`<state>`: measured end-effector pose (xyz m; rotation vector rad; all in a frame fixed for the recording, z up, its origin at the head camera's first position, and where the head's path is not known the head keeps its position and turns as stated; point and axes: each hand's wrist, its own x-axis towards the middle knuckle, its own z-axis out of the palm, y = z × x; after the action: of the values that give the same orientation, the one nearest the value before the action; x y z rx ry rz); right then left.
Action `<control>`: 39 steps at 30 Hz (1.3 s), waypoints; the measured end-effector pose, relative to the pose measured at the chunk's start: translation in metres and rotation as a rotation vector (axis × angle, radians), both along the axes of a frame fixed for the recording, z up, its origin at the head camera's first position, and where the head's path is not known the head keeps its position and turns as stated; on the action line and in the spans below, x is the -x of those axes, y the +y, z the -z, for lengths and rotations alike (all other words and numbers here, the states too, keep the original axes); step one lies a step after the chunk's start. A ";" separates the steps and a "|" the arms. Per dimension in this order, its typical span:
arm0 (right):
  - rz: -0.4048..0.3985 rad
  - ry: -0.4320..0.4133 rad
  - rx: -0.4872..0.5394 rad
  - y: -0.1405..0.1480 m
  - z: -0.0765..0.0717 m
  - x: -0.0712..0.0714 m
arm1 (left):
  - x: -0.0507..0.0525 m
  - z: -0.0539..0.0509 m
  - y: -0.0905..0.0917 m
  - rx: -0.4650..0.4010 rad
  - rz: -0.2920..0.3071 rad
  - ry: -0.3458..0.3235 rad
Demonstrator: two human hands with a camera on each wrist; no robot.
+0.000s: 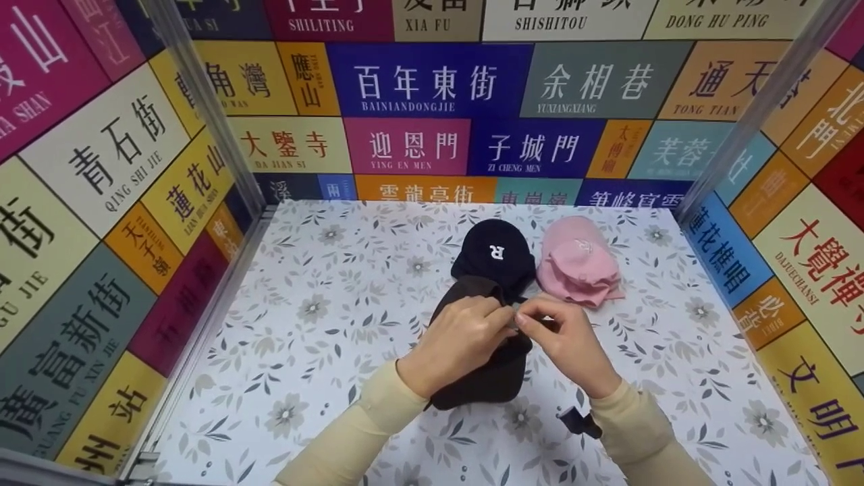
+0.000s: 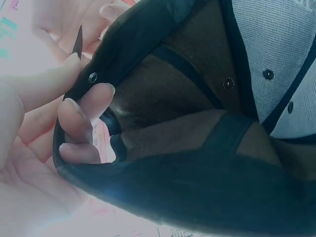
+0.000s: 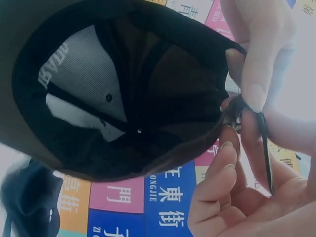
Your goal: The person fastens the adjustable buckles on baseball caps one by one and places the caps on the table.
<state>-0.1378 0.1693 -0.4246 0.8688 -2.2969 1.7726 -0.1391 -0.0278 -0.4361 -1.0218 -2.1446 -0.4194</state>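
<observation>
A dark brown baseball cap (image 1: 482,388) hangs between the two hands, its brim toward the person. My left hand (image 1: 466,337) grips the band at the cap's back; in the left wrist view, its fingers pass through the back opening and its thumb presses the band near a metal eyelet (image 2: 93,77). Close by on the right, my right hand (image 1: 570,341) pinches the cap's back strap by its buckle. The strap's thin loose end (image 3: 267,158) sticks out in the right wrist view. Inside the cap (image 3: 168,108) there is white mesh. Fingers partly hide the buckle.
Behind the brown cap, a black cap (image 1: 493,250) with a white letter lies on the floral tabletop (image 1: 337,351). A pink cap (image 1: 580,260) is to its right. Panels with street names (image 1: 432,81) enclose the back and sides. A dark strap (image 1: 577,422) hangs by the right sleeve.
</observation>
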 end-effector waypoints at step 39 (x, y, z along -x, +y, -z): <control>0.059 0.012 0.018 0.003 0.003 0.000 | 0.005 0.000 -0.006 -0.028 0.021 -0.003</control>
<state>-0.1383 0.1719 -0.4271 0.7978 -2.2707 1.7562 -0.1440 -0.0339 -0.4364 -1.0294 -2.1263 -0.4597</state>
